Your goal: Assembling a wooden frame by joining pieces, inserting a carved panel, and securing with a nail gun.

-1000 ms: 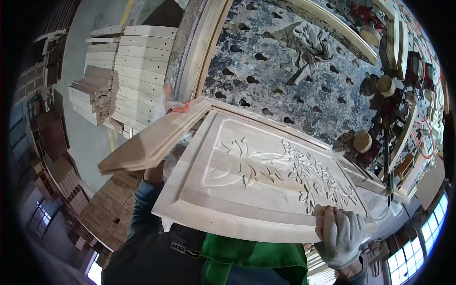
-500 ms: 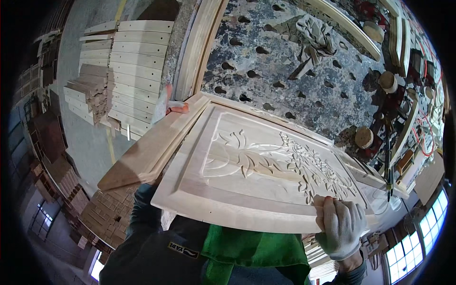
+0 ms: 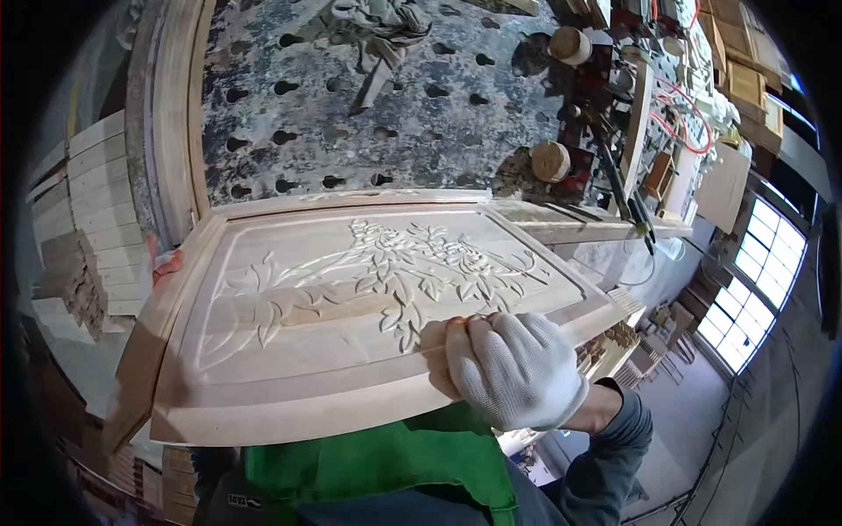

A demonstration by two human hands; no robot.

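Note:
A pale wooden panel, carved in relief with flowers and leaves, slants across the near side of the bench. My right hand, in a white knitted glove with bare-looking fingertips, curls over its near edge and grips it. Along the panel's left end runs a wooden frame rail. Only the fingertips of my left hand show, at the rail's outer side; they hold it, and the rest is hidden behind the wood. The far frame rail lies along the panel's far edge.
A metal bench top with keyhole slots carries a crumpled rag. Round wooden blocks on clamps and a dark air tool stand at the right, near a red hose. Stacked slats lie on the left.
My view has swung right, so the bench and panel appear farther left. My right hand still grips the panel's near edge; the panel sits closer against the left rail, with the gap narrower.

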